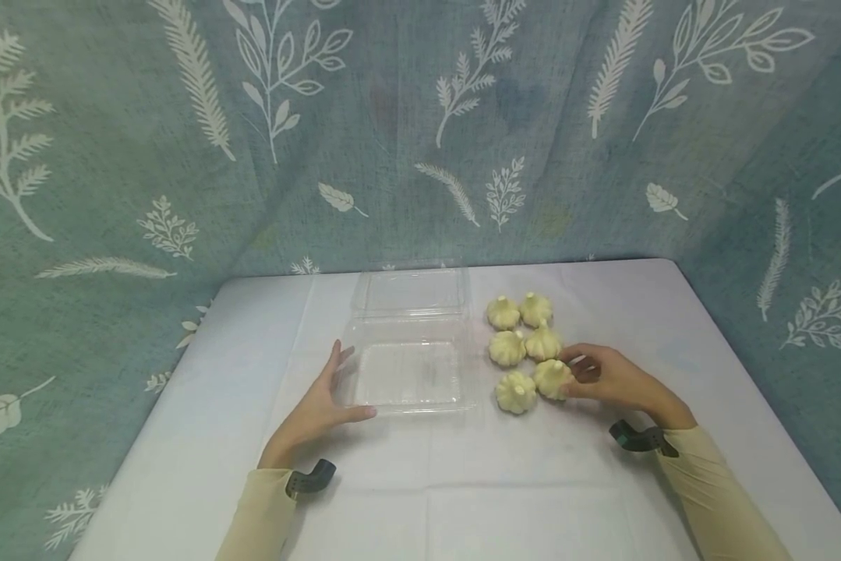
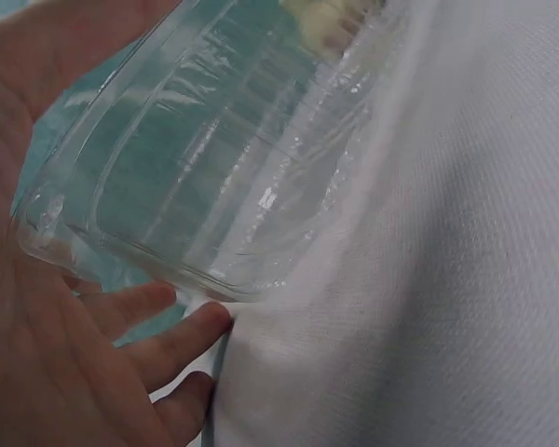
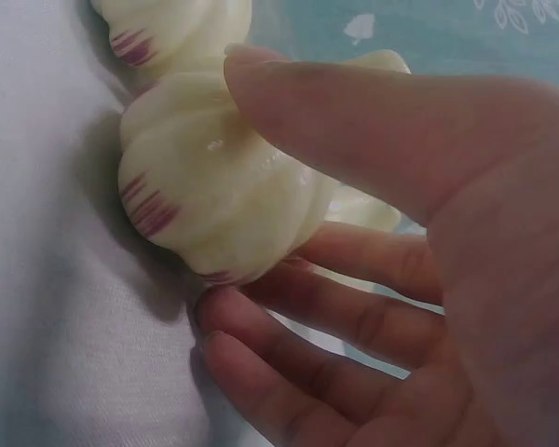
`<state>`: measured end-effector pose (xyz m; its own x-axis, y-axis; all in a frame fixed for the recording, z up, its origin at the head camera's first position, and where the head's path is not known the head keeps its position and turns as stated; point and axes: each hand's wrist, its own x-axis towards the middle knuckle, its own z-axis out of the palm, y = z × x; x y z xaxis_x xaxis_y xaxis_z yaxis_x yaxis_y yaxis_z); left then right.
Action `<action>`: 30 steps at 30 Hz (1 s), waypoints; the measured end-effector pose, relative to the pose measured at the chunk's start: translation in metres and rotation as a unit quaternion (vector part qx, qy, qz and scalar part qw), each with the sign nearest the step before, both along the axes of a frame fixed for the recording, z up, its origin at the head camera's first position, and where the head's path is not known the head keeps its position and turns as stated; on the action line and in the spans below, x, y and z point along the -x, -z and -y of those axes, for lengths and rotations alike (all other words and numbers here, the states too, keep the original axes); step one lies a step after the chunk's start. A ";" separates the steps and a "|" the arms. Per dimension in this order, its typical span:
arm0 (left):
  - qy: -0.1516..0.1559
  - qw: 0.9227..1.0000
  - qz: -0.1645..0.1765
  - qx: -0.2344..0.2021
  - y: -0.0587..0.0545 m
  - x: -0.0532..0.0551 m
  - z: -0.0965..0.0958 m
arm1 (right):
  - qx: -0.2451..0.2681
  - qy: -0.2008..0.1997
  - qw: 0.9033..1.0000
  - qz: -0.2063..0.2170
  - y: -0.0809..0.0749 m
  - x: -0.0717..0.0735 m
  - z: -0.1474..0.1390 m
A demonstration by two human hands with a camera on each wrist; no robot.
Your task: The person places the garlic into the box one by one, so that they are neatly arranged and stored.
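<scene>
A clear plastic clamshell container (image 1: 409, 374) lies on the table with its lid folded back. Spread around its left side, my left hand (image 1: 322, 409) has the thumb along the front edge and the fingers at the side. In the left wrist view the container's corner (image 2: 51, 219) sits between thumb and fingers, which are extended. My right hand (image 1: 613, 382) holds a pale garlic bulb (image 1: 552, 379) with purple streaks, thumb on one side and fingertips on the other. Close by it are another front bulb (image 1: 515, 392) and several more behind, such as a back one (image 1: 535, 309).
The container's lid (image 1: 413, 292) extends toward the back edge of the table. A white cloth (image 1: 518, 506) covers the tabletop. Behind it hangs a blue-green curtain (image 1: 392, 156) with white leaf prints. Dark bands with small devices (image 1: 311, 477) are on both wrists.
</scene>
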<state>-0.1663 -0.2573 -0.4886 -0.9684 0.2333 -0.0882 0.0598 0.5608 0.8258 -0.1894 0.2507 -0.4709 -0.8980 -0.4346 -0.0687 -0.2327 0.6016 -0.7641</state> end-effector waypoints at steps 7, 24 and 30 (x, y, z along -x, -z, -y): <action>-0.003 1.000 -0.001 -0.009 0.003 -0.001 -0.001 | -0.009 0.002 1.000 0.001 0.003 0.000 0.004; 0.000 0.997 0.012 -0.075 0.002 -0.002 -0.007 | 0.009 -0.008 1.000 -0.005 0.004 0.002 -0.001; -0.001 0.996 0.016 -0.083 0.002 -0.003 -0.007 | 0.015 -0.011 1.000 -0.015 0.001 0.000 -0.005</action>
